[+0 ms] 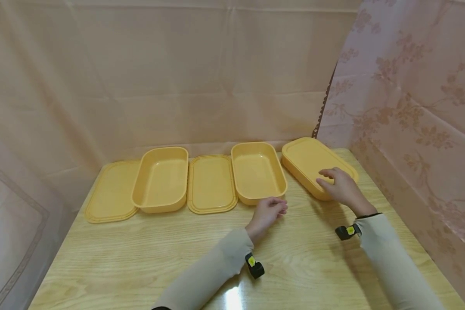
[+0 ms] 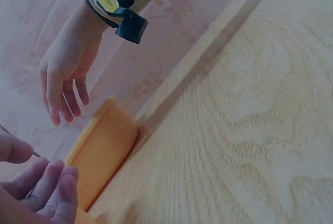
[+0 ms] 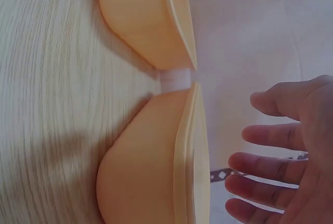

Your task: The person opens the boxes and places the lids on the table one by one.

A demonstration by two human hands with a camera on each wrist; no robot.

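Observation:
My right hand (image 1: 342,189) hovers over the near end of a yellow lidded box (image 1: 314,161) at the far right. In the right wrist view its fingers (image 3: 265,164) are spread apart, away from the lid, and hold nothing. My left hand (image 1: 266,215) is at the near edge of a yellow uncovered box (image 1: 258,170), its fingers loosely bent and nothing between them. To the left of that box lies a small yellow lid (image 1: 212,184), flat on the table. A second uncovered box (image 1: 162,178) stands farther left, overlapping a larger yellow lid (image 1: 114,191).
The wooden table (image 1: 139,258) reaches back to a beige cloth (image 1: 178,77). Along the right side hangs a pink flowered cloth (image 1: 422,112), close to the lidded box. Both forearms wear black wrist cameras over long sleeves.

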